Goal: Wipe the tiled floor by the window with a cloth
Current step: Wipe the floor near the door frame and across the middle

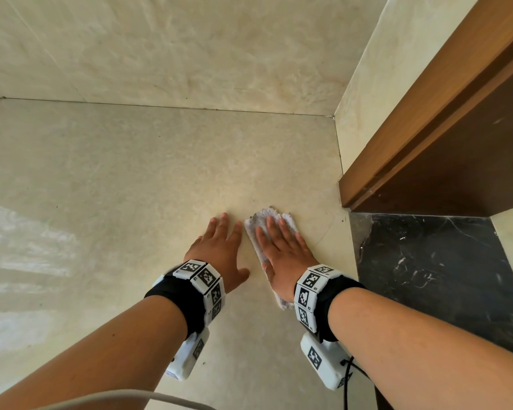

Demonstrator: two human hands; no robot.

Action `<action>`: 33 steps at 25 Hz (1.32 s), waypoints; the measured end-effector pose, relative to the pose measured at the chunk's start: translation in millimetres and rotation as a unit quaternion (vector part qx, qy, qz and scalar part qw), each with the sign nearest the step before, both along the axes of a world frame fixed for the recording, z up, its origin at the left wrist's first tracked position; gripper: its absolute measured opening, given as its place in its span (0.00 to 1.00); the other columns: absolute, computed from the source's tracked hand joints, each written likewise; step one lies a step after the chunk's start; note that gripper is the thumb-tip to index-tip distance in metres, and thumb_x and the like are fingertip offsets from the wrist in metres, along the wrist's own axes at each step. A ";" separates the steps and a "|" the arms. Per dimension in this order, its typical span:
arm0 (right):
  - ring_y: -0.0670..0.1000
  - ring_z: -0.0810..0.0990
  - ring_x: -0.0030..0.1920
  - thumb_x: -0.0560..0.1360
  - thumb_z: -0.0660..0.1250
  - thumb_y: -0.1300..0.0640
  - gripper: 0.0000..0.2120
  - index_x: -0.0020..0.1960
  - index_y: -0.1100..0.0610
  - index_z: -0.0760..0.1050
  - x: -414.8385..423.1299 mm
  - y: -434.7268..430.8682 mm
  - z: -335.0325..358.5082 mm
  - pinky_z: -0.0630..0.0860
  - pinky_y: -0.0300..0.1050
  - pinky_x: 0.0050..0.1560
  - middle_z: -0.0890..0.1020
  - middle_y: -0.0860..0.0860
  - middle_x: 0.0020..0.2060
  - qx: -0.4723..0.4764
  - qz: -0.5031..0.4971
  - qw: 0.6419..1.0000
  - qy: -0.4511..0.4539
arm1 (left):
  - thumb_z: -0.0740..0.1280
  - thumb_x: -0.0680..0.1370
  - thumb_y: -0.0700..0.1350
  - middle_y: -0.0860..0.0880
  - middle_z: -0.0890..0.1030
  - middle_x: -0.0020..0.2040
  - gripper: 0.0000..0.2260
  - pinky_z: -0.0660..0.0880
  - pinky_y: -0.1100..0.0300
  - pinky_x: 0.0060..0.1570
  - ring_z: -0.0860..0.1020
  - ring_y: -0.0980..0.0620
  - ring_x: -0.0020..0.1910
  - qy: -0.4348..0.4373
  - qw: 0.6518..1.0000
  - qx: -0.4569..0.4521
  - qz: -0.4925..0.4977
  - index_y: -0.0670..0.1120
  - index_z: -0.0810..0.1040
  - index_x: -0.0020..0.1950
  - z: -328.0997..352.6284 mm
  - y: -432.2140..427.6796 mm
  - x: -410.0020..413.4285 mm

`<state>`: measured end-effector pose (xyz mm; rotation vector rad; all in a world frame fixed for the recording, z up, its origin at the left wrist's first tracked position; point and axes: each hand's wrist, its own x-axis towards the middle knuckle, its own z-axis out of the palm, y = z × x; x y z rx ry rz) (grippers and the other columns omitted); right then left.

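Head view, looking straight down, and most of the cloth (pixel 257 221) is hidden: the right hand (pixel 282 257) lies flat on top of it, fingers straight and pressing, not curled round it, so only a frayed pale edge shows past the fingertips and a scrap pokes out by the wrist. Dark specks sit on its far corner, too small to identify. Just beside it, the left hand (pixel 219 250) is spread palm-down on the bare tiled floor (pixel 116 173), fingers relaxed, gripping nothing. Both forearms are cut off by the bottom edge, and so is a pale cable (pixel 131 397) curving across the lower left. Each wrist carries a black band with white blocks printed in square black-and-white markers. The tiles are glossy cream with faint marbling, with a thin grout line (pixel 160 104) running across. At right stands brown wooden trim (pixel 427 113), smooth and straight-edged, above a black marble slab (pixel 427 276) veined in white
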<state>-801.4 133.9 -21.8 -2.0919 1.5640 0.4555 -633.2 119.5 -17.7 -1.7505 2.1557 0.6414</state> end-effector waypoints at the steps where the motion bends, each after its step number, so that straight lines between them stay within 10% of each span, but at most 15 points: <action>1: 0.49 0.25 0.73 0.83 0.47 0.51 0.31 0.76 0.48 0.28 0.9 -0.3 -0.2 0.30 0.47 0.72 0.25 0.46 0.73 0.002 -0.005 1.000 0.001 | 0.67 0.74 0.65 0.46 0.35 0.79 0.48 0.51 0.51 0.76 0.39 0.47 0.79 -0.001 1.000 0.011 -0.001 0.50 0.37 0.80 0.4 1.6 -2.2; 21: 0.55 0.29 0.75 0.82 0.47 0.50 0.33 0.76 0.50 0.28 -43.7 -21.6 -20.3 0.35 0.55 0.74 0.27 0.52 0.74 0.006 -0.256 0.965 0.050 | 0.70 0.69 0.68 0.43 0.30 0.77 0.57 0.46 0.45 0.76 0.34 0.42 0.77 -0.038 0.997 0.064 -0.001 0.49 0.33 0.78 -3.9 -6.5 -9.8; 33: 0.51 0.22 0.71 0.82 0.49 0.52 0.34 0.75 0.46 0.25 4.3 -6.9 -10.2 0.27 0.50 0.70 0.22 0.46 0.71 0.013 0.002 1.000 -0.020 | 0.70 0.69 0.68 0.42 0.30 0.77 0.56 0.47 0.45 0.76 0.34 0.42 0.77 -0.034 0.998 0.045 0.004 0.49 0.34 0.79 -3.5 -5.1 -10.3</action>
